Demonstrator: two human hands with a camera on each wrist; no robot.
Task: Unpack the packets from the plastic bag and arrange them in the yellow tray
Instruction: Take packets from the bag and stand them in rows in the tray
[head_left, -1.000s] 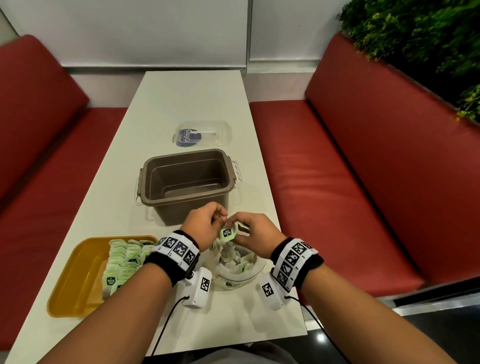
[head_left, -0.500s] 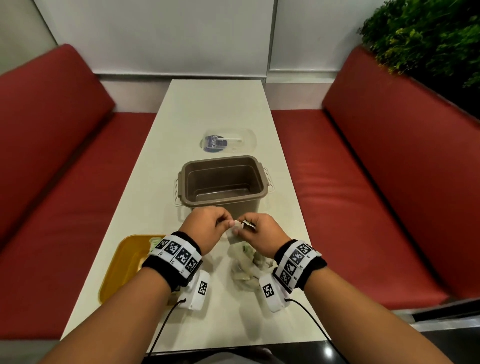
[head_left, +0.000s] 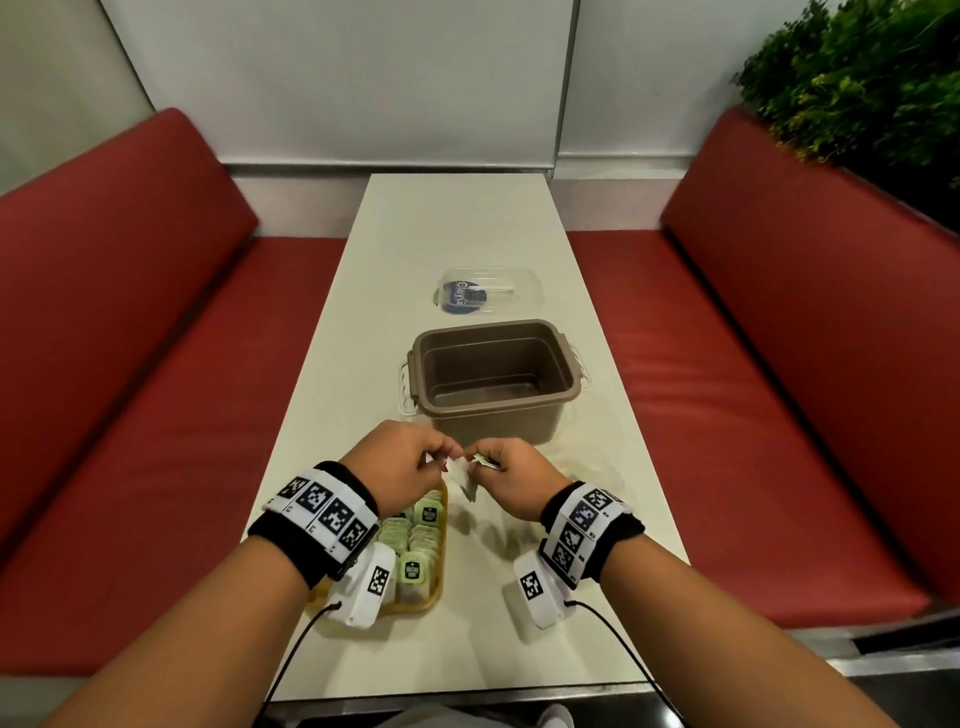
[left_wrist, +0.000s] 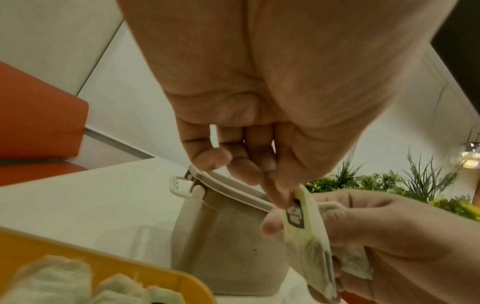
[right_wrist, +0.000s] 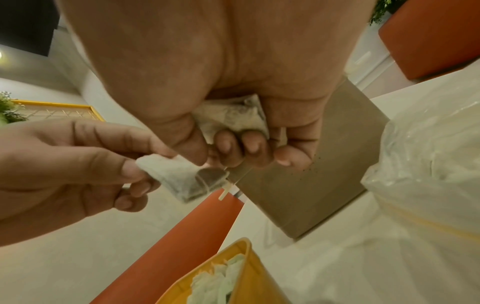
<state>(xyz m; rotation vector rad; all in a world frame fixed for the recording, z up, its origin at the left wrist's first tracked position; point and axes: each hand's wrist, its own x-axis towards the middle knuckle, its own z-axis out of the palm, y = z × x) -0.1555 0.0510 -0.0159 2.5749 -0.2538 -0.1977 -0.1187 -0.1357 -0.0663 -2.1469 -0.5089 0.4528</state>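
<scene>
Both hands meet just in front of the brown tub. My left hand (head_left: 410, 462) pinches the top of a white tea-bag packet (head_left: 460, 475) with a green tag (left_wrist: 296, 214). My right hand (head_left: 511, 467) touches the same packet (right_wrist: 182, 176) with thumb and forefinger, while its other fingers curl round a second packet (right_wrist: 233, 117) in the palm. The yellow tray (head_left: 442, 551) lies under my left wrist, with several green-tagged packets (head_left: 415, 566) in rows. The clear plastic bag (right_wrist: 428, 164) lies crumpled on the table beneath my right hand.
A brown plastic tub (head_left: 493, 374) stands open just beyond the hands, its clear lid (head_left: 488, 291) further back. Red bench seats (head_left: 156, 415) flank the narrow white table (head_left: 467, 218). A green hedge (head_left: 857, 78) is at the far right.
The hands have stayed together but risen off the plastic bag. A packet now hangs stretched between them. The head view has swung, so the tray shows under my left wrist.
</scene>
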